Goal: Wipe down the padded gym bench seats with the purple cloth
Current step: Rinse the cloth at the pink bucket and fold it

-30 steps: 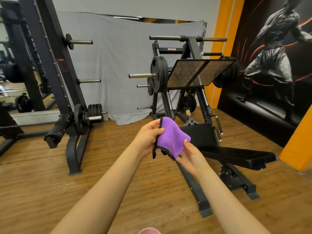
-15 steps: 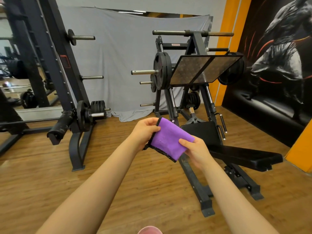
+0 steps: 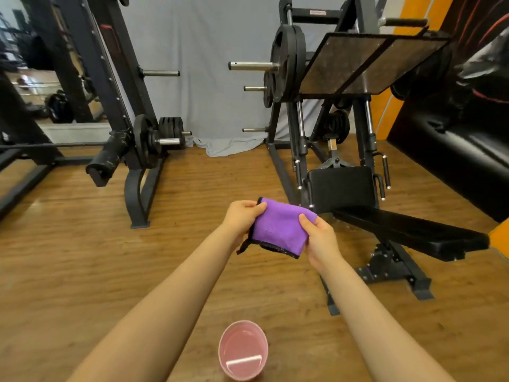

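A folded purple cloth with a black hem hangs in the air between my two hands, in front of me. My left hand pinches its upper left corner. My right hand grips its right edge, thumb on top. Just behind and to the right stands the leg-press machine, with a black padded seat and a long black padded bench pad reaching to the right. Neither hand touches the pads.
A pink basin holding water sits on the wooden floor near my feet. The leg-press footplate and weight plates rise behind the seat. A black rack with a loaded bar stands at left. The bench's steel base juts out on the floor.
The view has tipped down and moved closer to the machine, so the pink basin now shows. Both hands still hold the cloth, now a little flatter and more spread.
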Demonstrator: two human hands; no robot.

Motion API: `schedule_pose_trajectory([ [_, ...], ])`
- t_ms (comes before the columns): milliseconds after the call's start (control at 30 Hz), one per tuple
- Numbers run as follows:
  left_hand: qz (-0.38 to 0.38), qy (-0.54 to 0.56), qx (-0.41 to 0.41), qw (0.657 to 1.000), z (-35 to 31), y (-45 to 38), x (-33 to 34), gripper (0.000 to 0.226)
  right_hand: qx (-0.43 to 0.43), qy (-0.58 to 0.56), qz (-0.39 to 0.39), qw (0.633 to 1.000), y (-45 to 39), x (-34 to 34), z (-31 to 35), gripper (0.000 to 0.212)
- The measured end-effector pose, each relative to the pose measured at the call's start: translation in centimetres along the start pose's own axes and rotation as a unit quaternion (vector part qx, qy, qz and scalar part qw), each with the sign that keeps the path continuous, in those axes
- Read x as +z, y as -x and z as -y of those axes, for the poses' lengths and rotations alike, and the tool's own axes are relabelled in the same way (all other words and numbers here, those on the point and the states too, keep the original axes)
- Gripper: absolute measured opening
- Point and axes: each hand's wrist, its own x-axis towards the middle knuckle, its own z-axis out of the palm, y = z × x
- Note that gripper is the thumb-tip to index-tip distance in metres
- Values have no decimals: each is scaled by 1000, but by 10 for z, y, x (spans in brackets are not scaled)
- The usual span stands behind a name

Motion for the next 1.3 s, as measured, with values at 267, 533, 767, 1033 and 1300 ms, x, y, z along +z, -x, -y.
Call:
schedule_pose_trajectory([
  [267, -55, -98, -31, 993, 113, -67, -7, 8, 155, 41, 60, 985, -42, -5, -112, 26],
  [533, -19, -247, 24, 968, 265, -156, -33, 17, 264, 54, 61, 961, -107, -1, -284, 18],
  [767, 120, -277, -64, 951, 463, -239, -26, 30, 307, -6, -12, 952, -137, -42, -491, 18],
  [1033, 168, -313, -57, 933, 661, -303, 10, 29, 342, -81, -144, 925, -156, -76, -692, 10],
  [1300, 192, -340, -71, 918, 745, -330, 31, 21, 346, -57, -155, 924, -160, -103, -750, 14],
])
